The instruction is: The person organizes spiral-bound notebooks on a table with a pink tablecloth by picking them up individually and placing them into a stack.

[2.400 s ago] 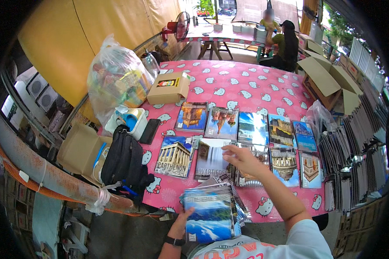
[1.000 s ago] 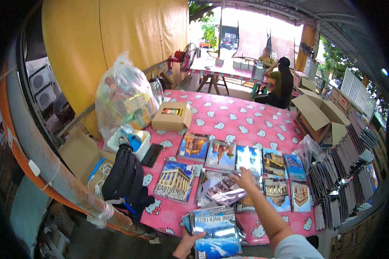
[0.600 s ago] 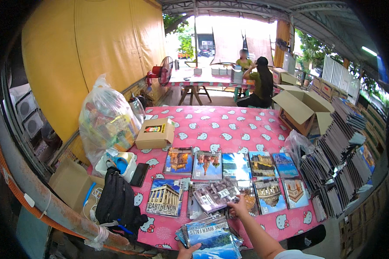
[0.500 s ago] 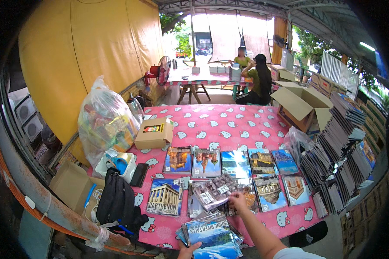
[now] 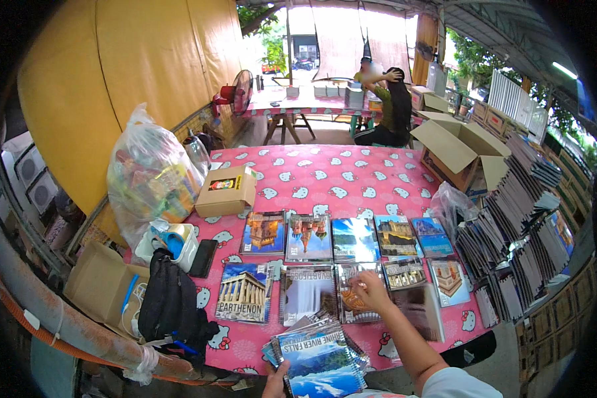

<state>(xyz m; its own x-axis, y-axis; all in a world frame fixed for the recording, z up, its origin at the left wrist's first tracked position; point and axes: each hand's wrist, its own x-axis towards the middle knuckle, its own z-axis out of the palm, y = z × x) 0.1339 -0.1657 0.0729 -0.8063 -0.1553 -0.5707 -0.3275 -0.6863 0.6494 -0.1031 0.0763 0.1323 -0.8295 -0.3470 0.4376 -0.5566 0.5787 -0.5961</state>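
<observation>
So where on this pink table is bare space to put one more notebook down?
The far half of the pink patterned tablecloth is bare, between the brown cardboard box and the clear plastic bag. The near half is crowded: two rows of spiral notebooks, where the right hand reaches. The left hand holds a notebook stack.

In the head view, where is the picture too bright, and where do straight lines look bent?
Head view: the open background behind the far table is overexposed; the pink table is evenly lit; edges bend near the rim, as at the stacked notebooks; corners are black.
</observation>
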